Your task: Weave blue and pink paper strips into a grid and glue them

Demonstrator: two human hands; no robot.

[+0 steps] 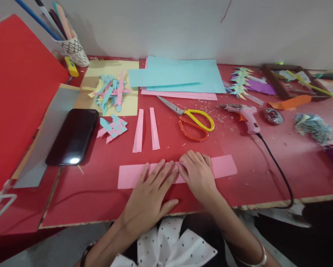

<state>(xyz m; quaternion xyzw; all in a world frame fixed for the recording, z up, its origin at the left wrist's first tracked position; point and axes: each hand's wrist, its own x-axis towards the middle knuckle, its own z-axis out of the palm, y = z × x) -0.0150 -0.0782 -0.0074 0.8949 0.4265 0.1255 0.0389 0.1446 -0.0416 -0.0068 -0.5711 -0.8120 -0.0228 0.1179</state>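
A long pink paper strip [224, 166] lies across the red table in front of me, a little raised at its right end. My left hand [152, 191] rests flat on its left half, fingers stretched out and apart. On the middle of the strip my right hand [198, 172] is closed, with fingers curled and thumb pressed in at the paper. Its fingertips are partly hidden, and it nearly touches the left fingers. Beyond the hands lie two narrow folded pink strips [139, 130] and scissors [193, 119] with yellow and orange handles.
Left are a black phone [73, 137], a woven paper piece [114, 128], paper scraps [111, 91] and a pen cup [73, 50]. Blue sheets [180, 74] lie at the back. A pink glue gun [246, 115], its cord over the front edge, and a brown tray [276, 79] are right.
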